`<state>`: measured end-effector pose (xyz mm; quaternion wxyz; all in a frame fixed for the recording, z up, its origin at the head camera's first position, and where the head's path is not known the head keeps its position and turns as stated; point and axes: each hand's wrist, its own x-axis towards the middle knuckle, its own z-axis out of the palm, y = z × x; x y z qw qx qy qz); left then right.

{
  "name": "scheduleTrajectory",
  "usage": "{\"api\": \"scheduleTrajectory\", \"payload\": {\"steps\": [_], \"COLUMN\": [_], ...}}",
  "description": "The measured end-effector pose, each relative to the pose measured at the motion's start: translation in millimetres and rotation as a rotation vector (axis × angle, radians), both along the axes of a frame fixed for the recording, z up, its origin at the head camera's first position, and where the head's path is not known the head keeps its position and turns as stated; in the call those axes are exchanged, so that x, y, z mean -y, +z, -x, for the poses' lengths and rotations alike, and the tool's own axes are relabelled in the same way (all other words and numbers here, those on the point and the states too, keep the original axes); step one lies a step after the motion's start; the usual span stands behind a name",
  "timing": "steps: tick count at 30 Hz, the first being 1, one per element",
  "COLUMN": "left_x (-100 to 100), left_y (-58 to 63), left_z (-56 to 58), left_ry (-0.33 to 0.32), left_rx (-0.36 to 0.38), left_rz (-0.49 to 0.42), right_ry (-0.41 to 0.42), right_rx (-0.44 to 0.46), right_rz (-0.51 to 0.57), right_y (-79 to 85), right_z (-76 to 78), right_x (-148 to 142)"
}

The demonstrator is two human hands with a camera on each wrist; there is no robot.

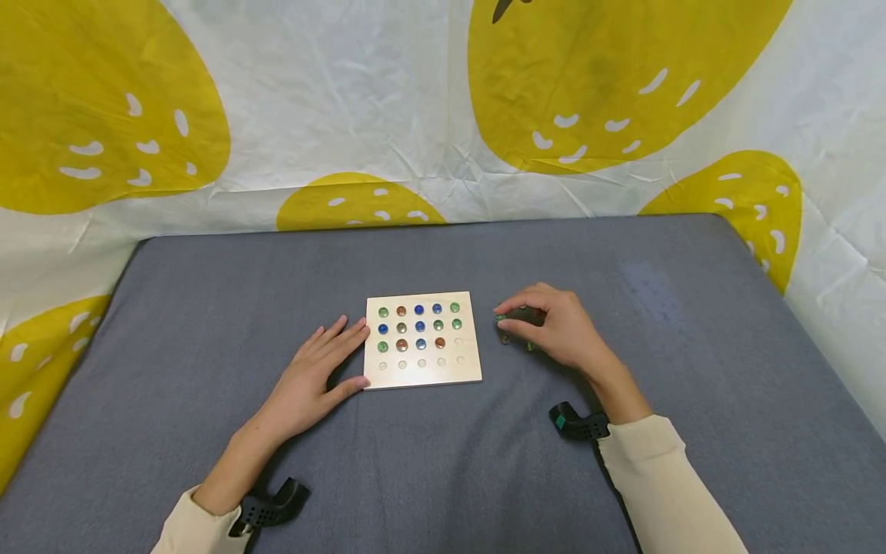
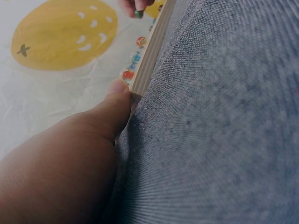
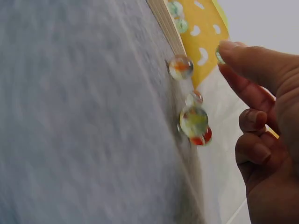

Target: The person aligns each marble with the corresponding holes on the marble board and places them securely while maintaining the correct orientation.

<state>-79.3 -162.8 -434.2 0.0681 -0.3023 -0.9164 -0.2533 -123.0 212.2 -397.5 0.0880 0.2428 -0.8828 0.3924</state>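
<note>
Marbles in green, blue and reddish brown sit in rows of hollows on a pale wooden board [image 1: 422, 375] that lies flat on the table. Bare hollows show along the board's near row and at the right end of the row behind it. My left hand [image 1: 308, 381] rests at the board's left side, fingers extended, fingertips and thumb at its edge. To the right of the board, my right hand [image 1: 564, 327] pinches a green marble [image 3: 218, 55] between thumb and index finger, above the table. Several loose marbles [image 3: 194, 120] lie beneath that hand, partly hidden by it in the head view.
Grey cloth [image 1: 277, 285] covers the table, with soft wrinkles before the board. Behind it hangs a white curtain [image 1: 346, 92] with yellow fruit shapes. A black wrist camera [image 1: 273, 504] is strapped to the left wrist, another [image 1: 577, 423] to the right.
</note>
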Motion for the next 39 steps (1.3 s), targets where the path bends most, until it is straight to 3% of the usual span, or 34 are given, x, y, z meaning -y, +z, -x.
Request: {"api": "scheduleTrajectory", "payload": {"steps": [12,21,39], "left_x": [0,0,0], "left_y": [0.7,0.2,0.3], "left_z": [-0.3,-0.4,0.9], "left_ry": [-0.003,-0.005,-0.008], "left_rx": [-0.002,-0.011,-0.025], "left_rz": [0.001,-0.003,-0.004], "right_ry": [0.07,0.048,0.05], "right_rx": [0.031,0.018,0.006], "right_rz": [0.009,-0.055,-0.031], "right_y": [2.9,-0.4,-9.3], "right_z": [-9.3,-13.4,-13.6], "right_x": [31,46,53]}}
